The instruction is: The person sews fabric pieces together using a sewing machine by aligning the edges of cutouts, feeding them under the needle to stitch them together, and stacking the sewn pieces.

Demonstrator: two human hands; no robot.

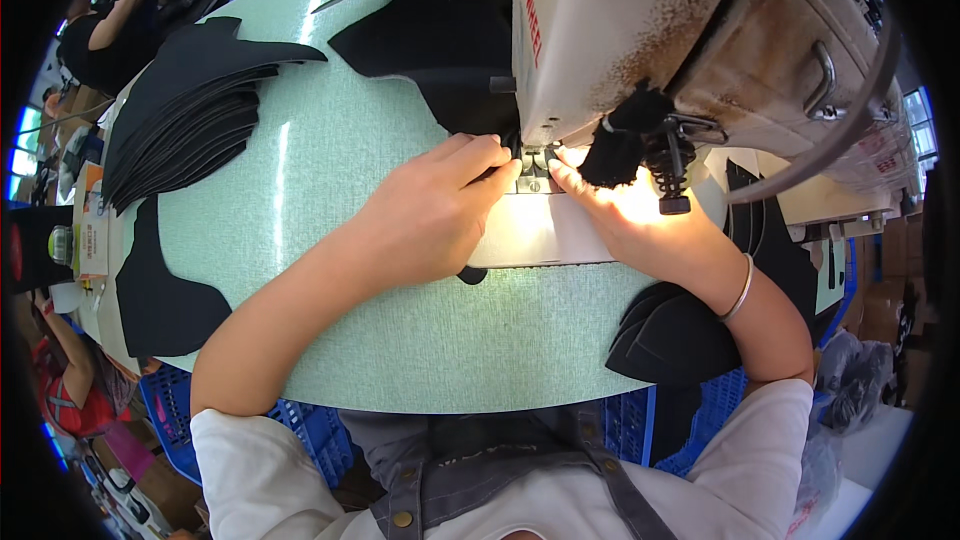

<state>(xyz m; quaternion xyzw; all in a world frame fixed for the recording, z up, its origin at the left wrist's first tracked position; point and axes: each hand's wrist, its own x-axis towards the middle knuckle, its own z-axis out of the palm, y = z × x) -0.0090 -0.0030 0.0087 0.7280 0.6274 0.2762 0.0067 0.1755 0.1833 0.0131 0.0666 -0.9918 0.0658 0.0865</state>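
A sewing machine (620, 30) stands over the light green table, its lamp lighting the presser foot and metal needle plate (533, 183). Close to the plate's left side, my left hand (435, 210) pinches the edge of a black fabric piece (455, 65), which spreads out behind the needle area. My right hand (650, 230) has thumb and finger closed on black material just right of the foot; its other fingers are partly hidden by the machine head and glare. A small dark tip (472, 275) shows below my left palm.
Stacked black cut pieces (190, 110) lie at the left, with another black piece (165, 290) nearer me. More black pieces (675, 335) rest under my right forearm. Blue baskets (310, 430) sit below the table edge. Other people work at the far left.
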